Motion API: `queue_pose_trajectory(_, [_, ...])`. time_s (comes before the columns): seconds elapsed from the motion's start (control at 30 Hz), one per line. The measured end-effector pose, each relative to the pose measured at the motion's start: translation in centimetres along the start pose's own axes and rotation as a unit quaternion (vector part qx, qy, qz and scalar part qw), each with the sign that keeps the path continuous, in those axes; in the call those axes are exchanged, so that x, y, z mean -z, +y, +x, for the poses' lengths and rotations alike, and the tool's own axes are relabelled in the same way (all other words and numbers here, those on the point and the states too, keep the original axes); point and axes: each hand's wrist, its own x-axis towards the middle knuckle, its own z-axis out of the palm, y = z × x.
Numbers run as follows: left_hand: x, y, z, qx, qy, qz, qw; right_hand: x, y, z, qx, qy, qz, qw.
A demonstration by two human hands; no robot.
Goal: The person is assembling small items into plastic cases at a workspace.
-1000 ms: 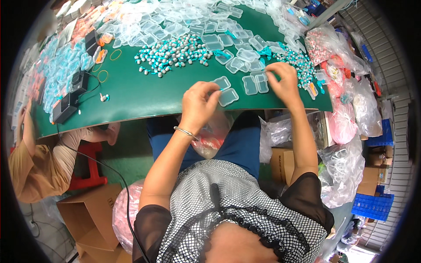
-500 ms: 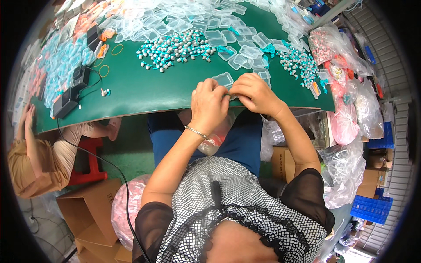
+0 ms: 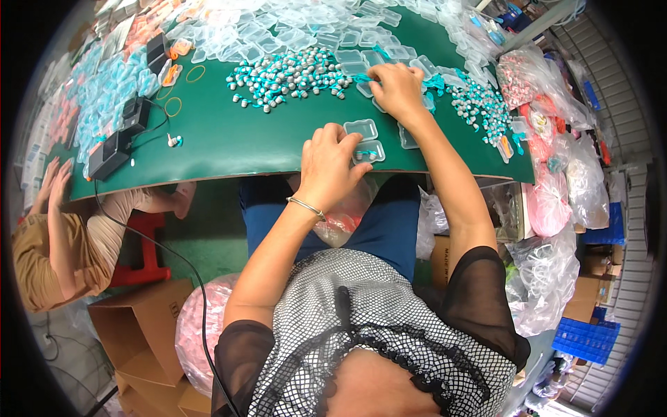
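A small clear plastic case (image 3: 369,151) lies open near the table's front edge, its lid (image 3: 360,128) folded back on the far side. Something teal rests in its tray. My left hand (image 3: 325,158) holds the case's left edge between thumb and bent fingers. Farther off, my right hand (image 3: 397,89) reaches over clear cases, its fingers bent down beside a teal cord bundle (image 3: 360,78); whatever is under the fingertips is hidden. Left of that hand spreads a pile of small grey-and-teal pieces (image 3: 292,75), with a smaller such pile (image 3: 479,111) to the right.
Clear cases (image 3: 278,38) cover the far side of the green table (image 3: 229,149). Black boxes (image 3: 109,154) with a cable stand at the left, near another person's hands (image 3: 54,182). Filled plastic bags (image 3: 549,201) crowd the right side; an open carton (image 3: 142,333) sits low left.
My right hand has left the case and moved away, up to the teal cords. My left hand stays by the case, which now shows open with teal inside.
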Motion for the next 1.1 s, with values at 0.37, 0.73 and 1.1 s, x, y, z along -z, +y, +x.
queue_pose_trajectory(0.37, [0.0, -1.0, 0.1, 0.027, -0.015, -0.035, 0.999, 6.8, -2.7, -7.2, 0.132, -0.068, 0.224, 0.963])
queue_pose_trajectory(0.73, [-0.1, -0.9, 0.1, 0.023, -0.010, -0.031, 0.999, 5.5, -2.6, -8.2, 0.131, -0.042, 0.236, 0.962])
queue_pose_trajectory(1.1, [0.5, -0.4, 0.1, 0.048, -0.017, -0.064, 0.997, 4.8, -1.9, -7.0, 0.102, -0.025, 0.200, 0.974])
